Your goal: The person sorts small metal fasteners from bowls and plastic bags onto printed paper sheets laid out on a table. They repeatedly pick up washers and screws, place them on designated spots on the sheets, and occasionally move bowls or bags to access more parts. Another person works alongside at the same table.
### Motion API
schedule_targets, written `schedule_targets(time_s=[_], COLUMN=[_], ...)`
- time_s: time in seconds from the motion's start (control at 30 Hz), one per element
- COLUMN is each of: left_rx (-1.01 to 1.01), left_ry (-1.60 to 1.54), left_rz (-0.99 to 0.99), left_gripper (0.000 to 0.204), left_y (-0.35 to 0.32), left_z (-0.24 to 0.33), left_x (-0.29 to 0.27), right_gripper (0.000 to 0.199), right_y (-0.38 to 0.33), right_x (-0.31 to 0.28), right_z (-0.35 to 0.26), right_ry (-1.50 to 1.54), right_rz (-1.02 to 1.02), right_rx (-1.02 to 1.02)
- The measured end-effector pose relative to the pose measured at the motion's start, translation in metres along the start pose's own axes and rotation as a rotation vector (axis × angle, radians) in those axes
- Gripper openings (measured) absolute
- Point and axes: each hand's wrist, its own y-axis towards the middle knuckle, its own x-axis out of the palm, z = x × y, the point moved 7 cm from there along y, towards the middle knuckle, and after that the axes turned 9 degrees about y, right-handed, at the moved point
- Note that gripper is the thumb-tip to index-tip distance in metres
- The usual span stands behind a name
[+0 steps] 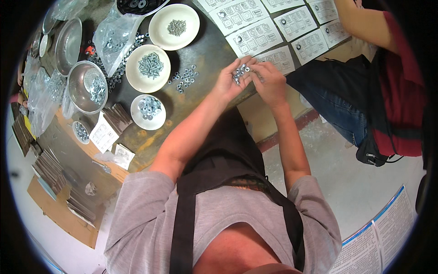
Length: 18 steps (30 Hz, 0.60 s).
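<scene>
Head view: left hand [228, 81] and right hand [270, 82] together over the table edge [214, 114], fingers pinching a cluster of small metal nuts [240, 71] (light, hard, slippery; probably best cupped, not squeezed).

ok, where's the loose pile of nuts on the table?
Head view, upper centre: the loose nuts lie on the dark table, between the bowl of screws and the left hand.

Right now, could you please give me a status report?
Both hands together: left hand, right hand. Fingers pinch small metal hardware. Loose nuts lie apart; nothing blocks.
</scene>
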Motion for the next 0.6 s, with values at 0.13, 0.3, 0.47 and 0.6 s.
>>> schedule_targets(time_s=[0.13, 0.3, 0.47, 0.6], left_rx=[0.007, 0.041, 0.026, 0.064], left_ry=[0.181, 0.240, 0.529, 0.385], left_rz=[-0.017, 0.070, 0.192, 0.191], left_gripper=[0.045, 0.042, 0.034, 0.035], left_y=[-0.007, -0.017, -0.007, 0.008], left_z=[0.005, 0.020, 0.047, 0.054], left_x=[0.012, 0.015, 0.000, -0.008], right_gripper=[0.018, 0.010, 0.012, 0.017], right_y=[0.005, 0.017, 0.075, 0.098], right_x=[0.000, -0.001, 0.018, 0.046], right_z=[-0.027, -0.015, 0.029, 0.063], right_ry=[-0.090, 0.210, 0.317, 0.129], right_rz=[-0.038, 0.035, 0.031, -0.143], right_rx=[-0.052, 0.155, 0.232, 0.319])
